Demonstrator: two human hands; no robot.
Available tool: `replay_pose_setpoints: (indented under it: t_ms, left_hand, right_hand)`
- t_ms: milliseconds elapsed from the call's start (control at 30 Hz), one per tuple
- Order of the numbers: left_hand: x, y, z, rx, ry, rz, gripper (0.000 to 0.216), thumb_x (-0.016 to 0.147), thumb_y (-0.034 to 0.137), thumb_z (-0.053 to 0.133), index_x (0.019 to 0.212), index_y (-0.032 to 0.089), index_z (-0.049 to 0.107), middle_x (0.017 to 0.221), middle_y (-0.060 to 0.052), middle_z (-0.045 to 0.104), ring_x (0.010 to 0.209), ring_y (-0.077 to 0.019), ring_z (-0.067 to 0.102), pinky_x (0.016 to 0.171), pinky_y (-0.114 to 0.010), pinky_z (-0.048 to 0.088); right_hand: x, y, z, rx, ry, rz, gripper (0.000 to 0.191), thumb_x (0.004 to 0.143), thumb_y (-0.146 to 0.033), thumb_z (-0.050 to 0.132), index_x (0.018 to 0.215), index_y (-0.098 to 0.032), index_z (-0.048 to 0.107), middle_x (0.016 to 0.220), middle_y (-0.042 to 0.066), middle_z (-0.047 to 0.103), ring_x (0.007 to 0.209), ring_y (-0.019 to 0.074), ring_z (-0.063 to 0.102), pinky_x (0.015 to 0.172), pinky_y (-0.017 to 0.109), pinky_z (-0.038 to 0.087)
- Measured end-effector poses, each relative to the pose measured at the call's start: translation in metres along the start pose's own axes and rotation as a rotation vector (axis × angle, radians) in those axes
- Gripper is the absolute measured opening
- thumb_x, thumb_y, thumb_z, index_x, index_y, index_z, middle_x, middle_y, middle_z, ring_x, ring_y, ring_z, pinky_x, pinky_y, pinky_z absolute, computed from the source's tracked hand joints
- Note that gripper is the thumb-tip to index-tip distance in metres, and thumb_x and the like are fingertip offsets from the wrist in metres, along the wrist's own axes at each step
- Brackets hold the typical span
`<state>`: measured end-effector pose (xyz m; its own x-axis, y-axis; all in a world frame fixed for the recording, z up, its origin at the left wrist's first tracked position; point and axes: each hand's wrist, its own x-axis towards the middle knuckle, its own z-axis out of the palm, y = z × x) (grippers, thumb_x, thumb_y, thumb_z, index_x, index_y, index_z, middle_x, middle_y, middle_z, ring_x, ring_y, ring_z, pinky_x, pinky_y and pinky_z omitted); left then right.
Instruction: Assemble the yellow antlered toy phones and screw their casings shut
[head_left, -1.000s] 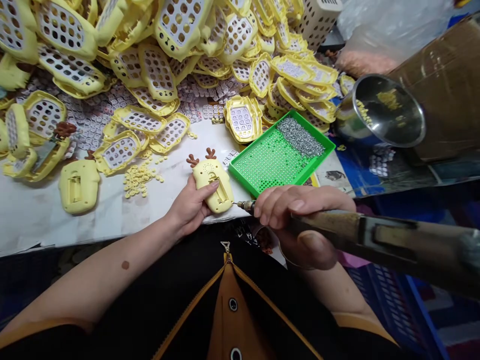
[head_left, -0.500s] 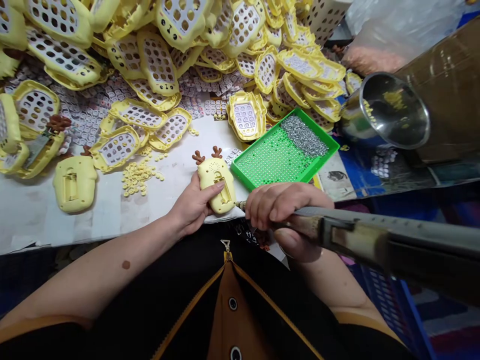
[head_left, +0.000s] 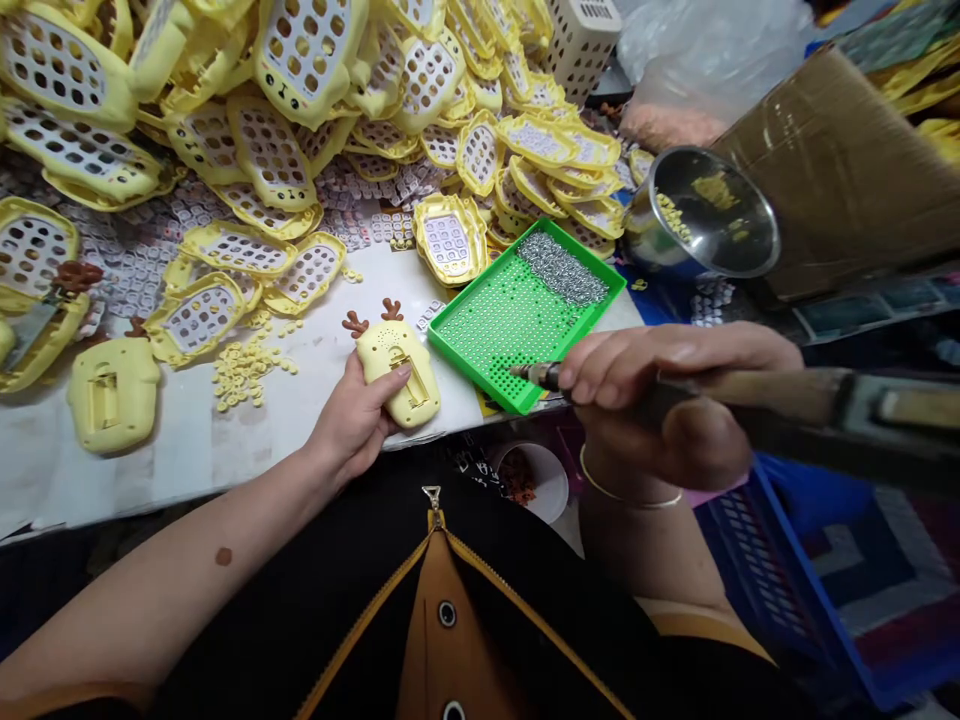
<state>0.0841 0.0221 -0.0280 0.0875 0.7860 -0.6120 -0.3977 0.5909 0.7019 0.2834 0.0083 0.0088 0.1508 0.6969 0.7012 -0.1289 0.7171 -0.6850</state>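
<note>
Crowding table: shell heap | green tray | metal cup

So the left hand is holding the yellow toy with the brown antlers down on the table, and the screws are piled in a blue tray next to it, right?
Not quite: the tray is green, not blue, as the head view shows. The rest holds: the left hand holds the yellow toy with the brown antlers down on the table, and the screws are piled in the tray's far corner.

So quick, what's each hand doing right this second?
Left hand: closed around the yellow toy phone with brown antlers, pressing it to the table.
Right hand: closed around the powered screwdriver, tip over the green screw tray.
</note>
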Motion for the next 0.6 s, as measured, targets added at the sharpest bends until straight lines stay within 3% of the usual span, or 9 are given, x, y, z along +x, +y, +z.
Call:
replay_pose_setpoints:
  t_ms: [200, 367, 600]
  left_hand:
    - [0.001, 0.002, 0.001, 0.003, 0.025, -0.004, 0.050, 0.073, 0.012, 0.074, 0.116, 0.028, 0.054, 0.120, -0.005, 0.065, 0.103, -0.0250, 0.067, 0.087, -0.054, 0.059]
    - [0.002, 0.002, 0.000, 0.008, 0.012, -0.009, 0.047, 0.075, 0.012, 0.073, 0.115, 0.027, 0.054, 0.121, -0.005, 0.065, 0.105, -0.0241, 0.066, 0.086, -0.049, 0.060]
    - [0.003, 0.002, -0.003, 0.007, -0.003, -0.009, 0.047, 0.075, 0.012, 0.073, 0.116, 0.028, 0.054, 0.122, -0.004, 0.065, 0.104, -0.0233, 0.066, 0.086, -0.048, 0.060]
  right_hand:
    - [-0.001, 0.030, -0.032, -0.181, 0.118, -0.045, 0.017, 0.079, -0.040, 0.071, 0.081, -0.027, 0.061, 0.051, -0.008, 0.046, 0.040, 0.0115, 0.049, 0.040, 0.027, 0.046]
    - [-0.004, 0.041, -0.037, -0.237, 0.129, -0.018, 0.023, 0.080, -0.045, 0.070, 0.081, -0.027, 0.057, 0.050, -0.009, 0.045, 0.039, 0.0099, 0.048, 0.041, 0.025, 0.046]
    - [-0.004, 0.050, -0.043, -0.194, 0.083, -0.005, 0.014, 0.080, -0.037, 0.071, 0.085, -0.027, 0.063, 0.052, -0.008, 0.049, 0.040, 0.0099, 0.048, 0.041, 0.025, 0.044]
